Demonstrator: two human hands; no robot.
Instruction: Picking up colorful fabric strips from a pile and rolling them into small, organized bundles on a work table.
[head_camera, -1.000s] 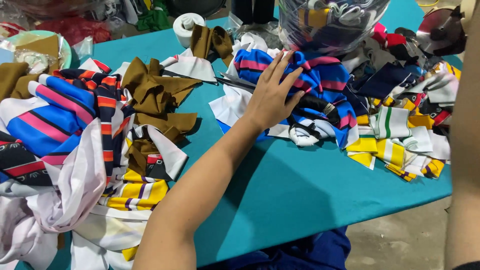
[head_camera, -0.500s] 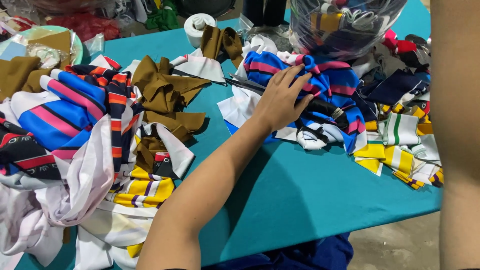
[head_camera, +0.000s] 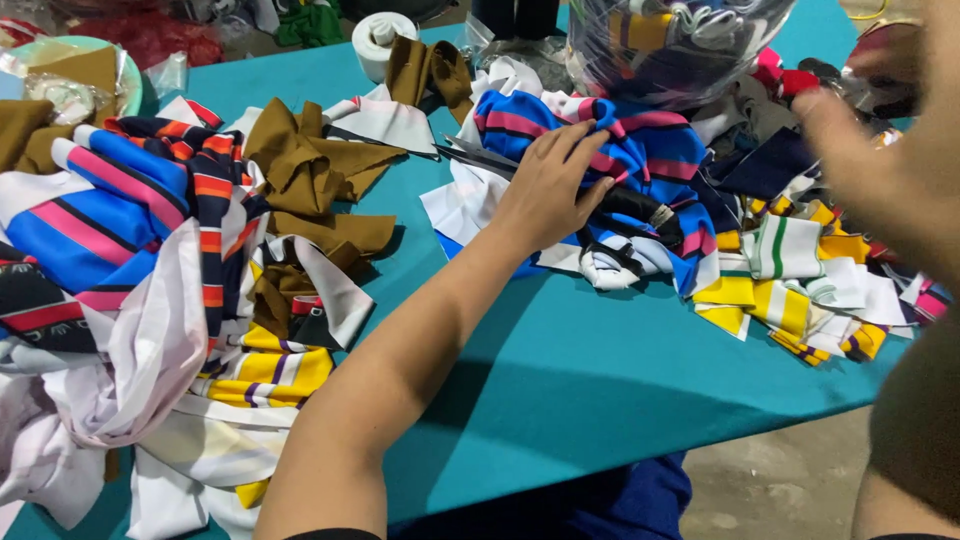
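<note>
My left hand (head_camera: 548, 190) flat, fingers spread, pressing striped cloth (head_camera: 640, 150) near table (head_camera: 560, 370) far edge. My right hand (head_camera: 880, 160) blurred, grip unclear.

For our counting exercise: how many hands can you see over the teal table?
2: the left hand presses on the blue and pink striped fabric; the right hand, blurred, is raised at right above the scraps. None seem hidden.

Smooth striped cloth scraps (head_camera: 620, 150) lie on matt teal tablecloth (head_camera: 560, 370) beside a glossy plastic bag (head_camera: 680, 40).
</note>
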